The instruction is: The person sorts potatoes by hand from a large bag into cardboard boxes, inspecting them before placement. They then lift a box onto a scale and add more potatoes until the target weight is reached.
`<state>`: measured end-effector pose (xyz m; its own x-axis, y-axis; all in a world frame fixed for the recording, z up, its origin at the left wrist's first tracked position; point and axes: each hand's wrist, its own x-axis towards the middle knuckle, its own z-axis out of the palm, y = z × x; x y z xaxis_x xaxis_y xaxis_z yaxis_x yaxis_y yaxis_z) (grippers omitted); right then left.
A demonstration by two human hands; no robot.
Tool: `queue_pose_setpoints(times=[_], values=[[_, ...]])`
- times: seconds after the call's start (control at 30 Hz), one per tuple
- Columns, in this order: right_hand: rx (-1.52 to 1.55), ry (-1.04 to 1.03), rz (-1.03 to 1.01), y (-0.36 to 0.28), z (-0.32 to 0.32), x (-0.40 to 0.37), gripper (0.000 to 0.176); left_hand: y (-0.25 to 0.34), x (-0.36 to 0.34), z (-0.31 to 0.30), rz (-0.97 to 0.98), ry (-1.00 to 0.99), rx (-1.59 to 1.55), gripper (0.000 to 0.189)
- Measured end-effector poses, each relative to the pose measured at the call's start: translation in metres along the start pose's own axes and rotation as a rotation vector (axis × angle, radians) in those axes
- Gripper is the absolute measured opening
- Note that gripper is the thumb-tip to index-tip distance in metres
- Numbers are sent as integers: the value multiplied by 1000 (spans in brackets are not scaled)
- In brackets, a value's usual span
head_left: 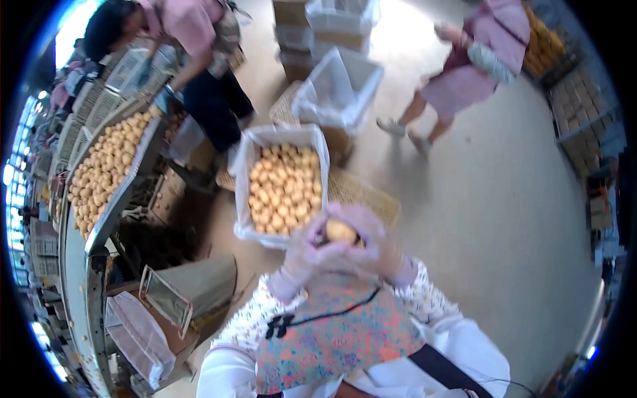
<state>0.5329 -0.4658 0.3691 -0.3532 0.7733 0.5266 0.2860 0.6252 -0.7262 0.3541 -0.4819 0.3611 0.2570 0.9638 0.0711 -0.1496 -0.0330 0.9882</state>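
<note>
Right now, the left hand in a pale lilac glove (302,255) and the right gloved hand (373,240) curl their fingers around one round yellow-brown fruit (340,230), pinching it between them before the chest. At eleven o'clock sits a white-lined cardboard box (247,159) heaped with similar fruit.

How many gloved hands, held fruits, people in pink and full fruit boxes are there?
Gloved hands, left hand and right hand: 2
Held fruit: 1
People in pink: 2
Full fruit box: 1
Total: 6
</note>
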Motion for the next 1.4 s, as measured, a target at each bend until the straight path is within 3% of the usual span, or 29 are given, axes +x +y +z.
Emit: queue_pose_setpoints(times=[0.1,0.33,0.6,0.7,0.8,0.87,0.9,0.97,1.03,1.13,1.2,1.4], values=[[157,-81,81,4,-11,6,64,-16,2,-6,-174,-20,-5,53],[357,-138,247,20,-26,9,66,-11,24,6,-168,-20,-128,46],[370,-152,124,41,-31,23,69,-4,39,4,-195,-6,111,44],[378,-175,98,48,-34,30,67,-9,45,-5,-261,-73,167,55],[466,-247,189,48,-35,41,66,-7,47,-12,-357,-25,-5,52],[425,-241,144,57,-26,49,66,-5,52,-9,-138,4,-23,43],[409,-241,136,60,-20,51,66,-3,50,-16,-258,36,-26,47],[366,-247,134,63,-9,63,69,-4,50,-22,-319,155,-311,53],[637,-208,290,59,3,77,72,-11,54,-34,-208,195,-373,66],[803,-238,443,62,16,88,73,2,63,-50,-82,169,-314,70],[965,-195,518,69,29,98,74,5,66,-62,-132,207,-320,73],[745,-164,565,85,67,122,69,-22,94,-121,-207,109,-325,75]])
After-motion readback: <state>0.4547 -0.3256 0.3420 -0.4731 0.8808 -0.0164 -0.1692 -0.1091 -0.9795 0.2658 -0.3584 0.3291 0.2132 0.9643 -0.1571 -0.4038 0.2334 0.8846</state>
